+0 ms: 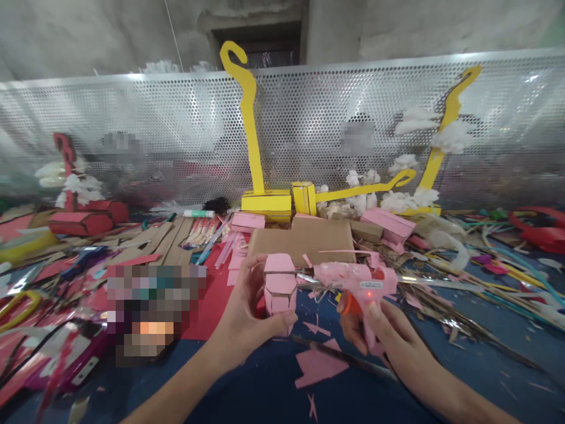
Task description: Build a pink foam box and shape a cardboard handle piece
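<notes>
Head view: the perforated metal panel [176,118], the broadest feature, closes off the far side of the dark blue table [247,394], whose clearest room lies on the near side, below and between the two forearms. A red sheet [205,318] lies to the left of the work, and a brown cardboard piece [304,235] stands just beyond it, limiting movement away from the person; loose strips and scraps crowd the right. The right hand [391,330] is wrapped around the grip of the pink glue gun [344,275], thumb along the handle, fingers curled by the orange trigger [352,305]; whether the trigger is pressed cannot be told. The gun's barrel runs roughly level, its nozzle directed left. The left hand [249,318] pinches the small pink box [281,282] between the thumb in front and the fingers at its left side and behind. The box is held above the table, long axis approximately upright, its right edge facing the nozzle; the two are very close, but contact cannot be confirmed. The left hand is therefore the nearer to the box. Beneath the gap between the hands lie a dark narrow strip [353,357] and a pink paper scrap [321,366].
</notes>
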